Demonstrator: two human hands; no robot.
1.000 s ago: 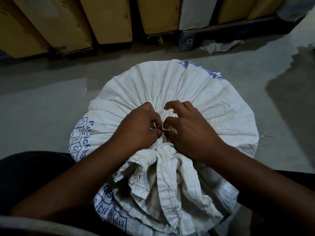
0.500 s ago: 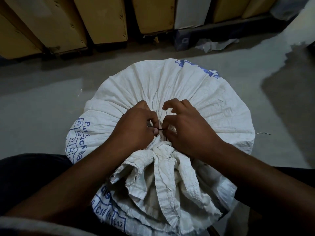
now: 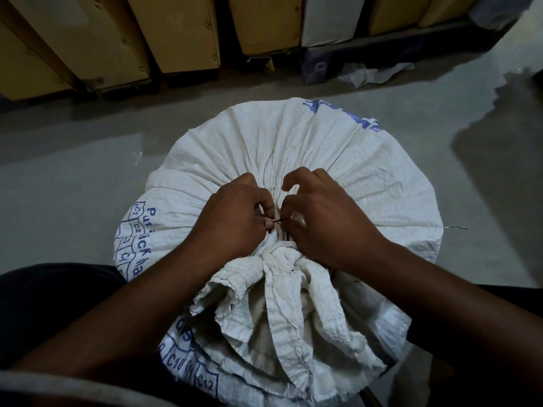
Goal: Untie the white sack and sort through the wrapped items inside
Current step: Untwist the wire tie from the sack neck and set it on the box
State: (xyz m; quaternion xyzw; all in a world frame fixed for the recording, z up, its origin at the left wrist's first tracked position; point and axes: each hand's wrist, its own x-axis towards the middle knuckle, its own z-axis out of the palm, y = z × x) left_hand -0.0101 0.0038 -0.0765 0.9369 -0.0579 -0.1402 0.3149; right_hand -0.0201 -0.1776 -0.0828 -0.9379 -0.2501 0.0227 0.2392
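A full white woven sack (image 3: 308,148) with blue print stands on the floor below me. Its mouth is gathered into a tied neck, and the loose cloth (image 3: 282,306) above the tie flops toward me. My left hand (image 3: 232,218) and my right hand (image 3: 326,218) meet at the neck. Both pinch a thin dark tie string (image 3: 278,228) stretched between their fingertips. My right index finger is curled up off the sack. The sack's contents are hidden.
The sack sits on a grey concrete floor (image 3: 73,177). Brown cardboard boxes (image 3: 173,33) stand in a row along the far edge on a dark pallet. A crumpled clear plastic scrap (image 3: 370,74) lies in front of them. My dark trouser legs (image 3: 55,298) flank the sack.
Both hands have stayed at the sack's neck with only small finger shifts on the string. The tie is still in place.
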